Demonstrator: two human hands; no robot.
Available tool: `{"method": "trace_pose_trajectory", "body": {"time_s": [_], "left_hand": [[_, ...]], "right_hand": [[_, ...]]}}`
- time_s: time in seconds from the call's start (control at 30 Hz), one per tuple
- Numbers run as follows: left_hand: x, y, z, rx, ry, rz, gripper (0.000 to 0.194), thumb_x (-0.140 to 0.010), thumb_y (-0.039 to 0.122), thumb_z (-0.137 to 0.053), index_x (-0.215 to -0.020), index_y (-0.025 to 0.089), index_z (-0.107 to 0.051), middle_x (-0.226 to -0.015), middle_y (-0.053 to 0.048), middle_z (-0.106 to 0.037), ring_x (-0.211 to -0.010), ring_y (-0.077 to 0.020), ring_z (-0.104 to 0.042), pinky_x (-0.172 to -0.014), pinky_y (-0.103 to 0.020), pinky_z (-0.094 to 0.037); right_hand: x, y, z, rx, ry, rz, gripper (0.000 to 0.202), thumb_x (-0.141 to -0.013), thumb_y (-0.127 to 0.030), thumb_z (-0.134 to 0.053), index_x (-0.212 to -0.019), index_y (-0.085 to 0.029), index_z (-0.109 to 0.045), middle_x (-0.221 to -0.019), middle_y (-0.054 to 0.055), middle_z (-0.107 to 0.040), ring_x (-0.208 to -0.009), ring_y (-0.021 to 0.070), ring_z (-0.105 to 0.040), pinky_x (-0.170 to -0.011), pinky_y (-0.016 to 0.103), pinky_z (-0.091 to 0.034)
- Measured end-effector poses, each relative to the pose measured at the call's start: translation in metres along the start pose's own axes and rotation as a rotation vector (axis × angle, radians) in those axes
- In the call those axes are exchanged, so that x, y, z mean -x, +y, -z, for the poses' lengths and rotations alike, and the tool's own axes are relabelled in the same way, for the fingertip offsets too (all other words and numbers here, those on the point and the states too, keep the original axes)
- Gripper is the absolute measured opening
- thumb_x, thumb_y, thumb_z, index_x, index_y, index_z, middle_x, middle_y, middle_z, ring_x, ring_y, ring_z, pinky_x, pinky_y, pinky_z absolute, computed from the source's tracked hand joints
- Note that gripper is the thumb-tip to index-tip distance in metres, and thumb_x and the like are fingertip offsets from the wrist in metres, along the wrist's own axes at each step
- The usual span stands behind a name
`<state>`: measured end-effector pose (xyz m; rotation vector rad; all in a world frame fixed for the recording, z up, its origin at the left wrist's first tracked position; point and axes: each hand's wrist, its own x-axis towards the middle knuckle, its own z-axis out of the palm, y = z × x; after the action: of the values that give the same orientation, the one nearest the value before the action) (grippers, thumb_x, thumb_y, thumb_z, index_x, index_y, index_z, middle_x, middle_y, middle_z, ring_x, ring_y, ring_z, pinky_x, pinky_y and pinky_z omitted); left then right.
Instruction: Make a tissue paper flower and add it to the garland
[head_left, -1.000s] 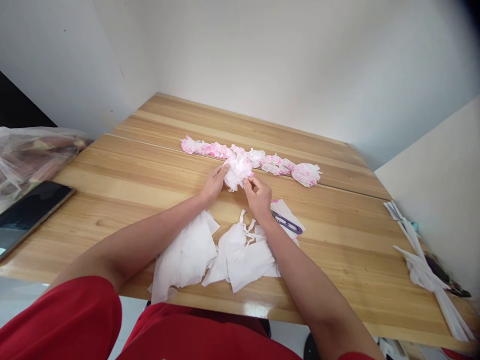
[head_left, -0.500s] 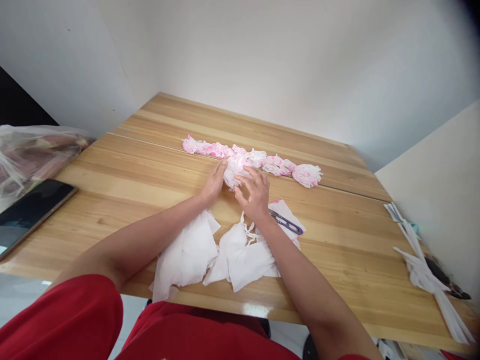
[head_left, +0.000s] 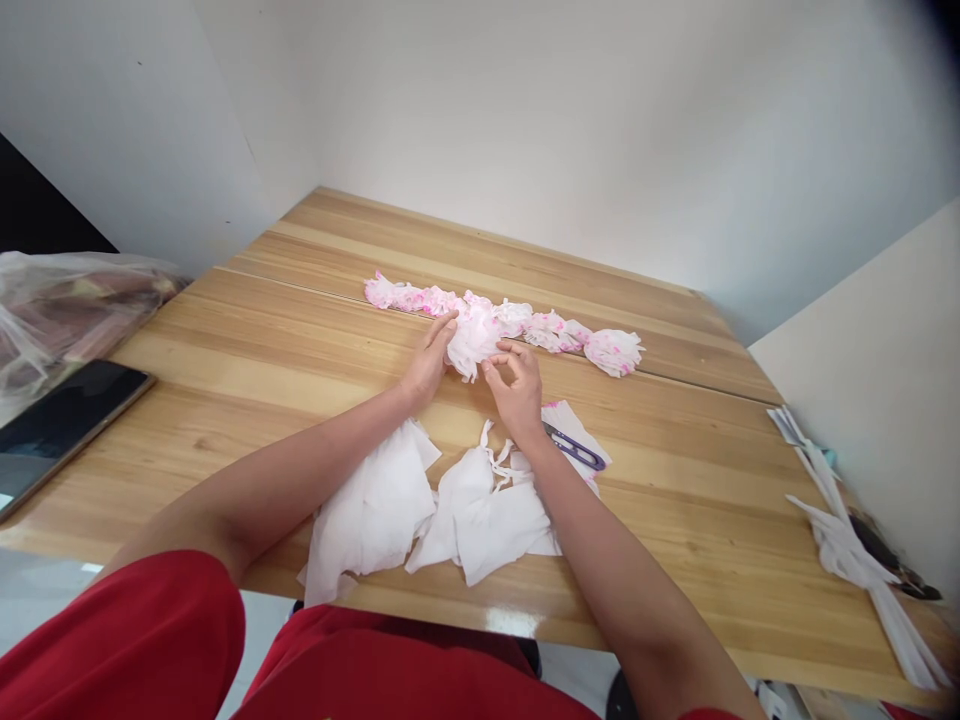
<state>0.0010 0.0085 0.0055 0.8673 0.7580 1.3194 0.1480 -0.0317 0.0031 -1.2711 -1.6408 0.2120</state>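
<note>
Head view: pale-pink flower (head_left: 474,338) between left hand (head_left: 427,364) and right hand (head_left: 518,392).
Left fingers, nearly straight, lie along its side; right thumb and fingertips stand slightly parted at its edge; either hand's grip is unclear. Behind, a pink-tipped strip (head_left: 546,330) lies on the table (head_left: 675,450).

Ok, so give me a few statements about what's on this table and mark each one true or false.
1. The left hand and right hand are on either side of a ruffled pink-and-white bundle. True.
2. The purple snips are in the right hand. False: they lie on pink-edged paper.
3. A dark-screened phone lies toward the left of the picture. True.
4. The white sheets lie beyond the ruffled row. False: they lie closer to the camera.
5. The ruffled row has pink patches. True.
</note>
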Motion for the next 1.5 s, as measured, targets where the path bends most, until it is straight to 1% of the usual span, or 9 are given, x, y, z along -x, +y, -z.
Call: {"method": "trace_pose_trajectory", "body": {"time_s": [0.17, 0.37, 0.57, 0.67, 0.77, 0.93, 1.1, 1.27, 1.5], "left_hand": [[0.0035, 0.0040, -0.0032, 0.109, -0.072, 0.017, 0.056, -0.081, 0.035, -0.068, -0.132, 0.022, -0.049, -0.116, -0.005, -0.063, -0.089, -0.0148, -0.060, -0.073, -0.024, -0.047], [0.0078, 0.0088, -0.0051, 0.143, -0.212, 0.048, 0.079, -0.069, 0.016, -0.064, -0.143, 0.027, -0.037, -0.123, -0.002, -0.060, -0.085, -0.0108, -0.059, -0.074, -0.022, -0.045], [0.0047, 0.0081, -0.0045, 0.190, -0.151, 0.072, 0.081, -0.066, 0.011, -0.060, -0.143, 0.023, -0.037, -0.112, -0.002, -0.064, -0.077, -0.0106, -0.058, -0.068, -0.022, -0.043], [0.0032, 0.0070, -0.0039, 0.190, -0.126, 0.051, 0.075, -0.066, 0.010, -0.059, -0.137, 0.024, -0.043, -0.121, -0.003, -0.061, -0.083, -0.0116, -0.059, -0.070, -0.022, -0.044], [0.0021, 0.0064, -0.0028, 0.182, -0.131, 0.038, 0.071, -0.065, 0.009, -0.057, -0.134, 0.023, -0.047, -0.129, -0.004, -0.057, -0.097, -0.0146, -0.059, -0.078, -0.024, -0.046], [0.0000, 0.0060, -0.0013, 0.172, -0.116, 0.041, 0.074, -0.063, 0.005, -0.052, -0.135, 0.023, -0.046, -0.136, -0.004, -0.054, -0.110, -0.0174, -0.058, -0.086, -0.026, -0.048], [-0.0001, 0.0055, -0.0024, 0.179, -0.093, 0.059, 0.076, -0.065, 0.005, -0.053, -0.138, 0.024, -0.045, -0.130, -0.003, -0.057, -0.103, -0.0152, -0.059, -0.082, -0.024, -0.048], [0.0029, 0.0050, -0.0039, 0.132, -0.132, 0.059, 0.076, -0.067, 0.009, -0.057, -0.140, 0.026, -0.043, -0.124, -0.002, -0.060, -0.093, -0.0137, -0.060, -0.079, -0.025, -0.047], [0.0068, 0.0019, -0.0038, 0.069, -0.239, 0.047, 0.084, -0.064, 0.010, -0.062, -0.143, 0.022, -0.036, -0.138, -0.007, -0.052, -0.113, -0.0204, -0.056, -0.096, -0.031, -0.044]], "right_hand": [[-0.0007, 0.0015, 0.0006, -0.060, 0.005, -0.096, 0.010, -0.084, -0.030, -0.063, -0.078, -0.022, -0.064, -0.111, 0.008, -0.063, -0.112, 0.0209, -0.056, -0.104, 0.040, -0.039], [-0.0009, -0.0013, 0.0018, -0.098, 0.004, -0.144, 0.009, -0.083, -0.029, -0.062, -0.078, -0.022, -0.064, -0.112, 0.007, -0.063, -0.115, 0.0217, -0.056, -0.105, 0.041, -0.037], [-0.0014, 0.0004, 0.0010, -0.110, 0.018, -0.146, 0.008, -0.083, -0.028, -0.062, -0.078, -0.022, -0.063, -0.110, 0.006, -0.063, -0.112, 0.0215, -0.057, -0.104, 0.041, -0.037], [-0.0013, 0.0015, 0.0008, -0.109, 0.016, -0.140, 0.008, -0.083, -0.028, -0.063, -0.079, -0.022, -0.063, -0.109, 0.007, -0.063, -0.111, 0.0216, -0.057, -0.103, 0.041, -0.038], [-0.0013, 0.0030, 0.0009, -0.105, 0.012, -0.146, 0.008, -0.083, -0.028, -0.063, -0.079, -0.022, -0.063, -0.108, 0.007, -0.063, -0.110, 0.0213, -0.057, -0.102, 0.041, -0.038], [-0.0010, 0.0053, 0.0007, -0.066, 0.001, -0.141, 0.007, -0.083, -0.027, -0.062, -0.079, -0.022, -0.063, -0.109, 0.007, -0.063, -0.110, 0.0217, -0.057, -0.102, 0.042, -0.039], [0.0002, 0.0011, 0.0005, 0.019, 0.017, -0.004, 0.006, -0.084, -0.028, -0.062, -0.086, -0.023, -0.065, -0.113, 0.009, -0.062, -0.113, 0.0227, -0.056, -0.102, 0.043, -0.040], [0.0015, -0.0028, 0.0013, 0.067, 0.004, 0.073, 0.010, -0.087, -0.029, -0.060, -0.092, -0.024, -0.066, -0.109, 0.008, -0.063, -0.117, 0.0241, -0.054, -0.102, 0.043, -0.040], [0.0015, -0.0018, 0.0017, 0.062, -0.007, 0.048, 0.011, -0.086, -0.030, -0.062, -0.082, -0.023, -0.068, -0.104, 0.008, -0.063, -0.107, 0.0242, -0.057, -0.097, 0.042, -0.042]]}}
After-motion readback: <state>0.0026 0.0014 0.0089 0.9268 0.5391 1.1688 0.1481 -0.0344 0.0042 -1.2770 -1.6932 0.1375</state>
